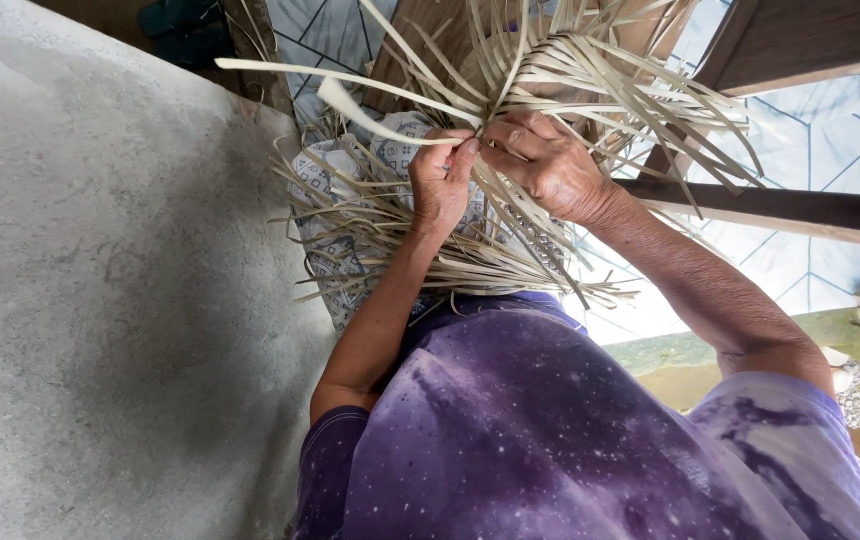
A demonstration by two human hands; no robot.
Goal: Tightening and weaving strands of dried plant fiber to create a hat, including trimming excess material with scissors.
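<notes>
Both hands buried in the woven strip mass (550, 70): left hand (440, 180) pinches a pale strip (390, 125) running away leftward, right hand (545, 165) clenched on strips beside it.

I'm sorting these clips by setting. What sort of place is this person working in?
Probably a home porch or veranda, used for handcraft. A rough concrete wall stands beside patterned floor tiles and dark wooden furniture legs, while both hands work a mass of pale weaving strips.

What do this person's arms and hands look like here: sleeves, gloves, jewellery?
Both arms are bare from the short sleeves down. The shirt is purple with paler blotches and white speckles. The left hand and right hand wear no gloves; no rings or watch show.
</notes>
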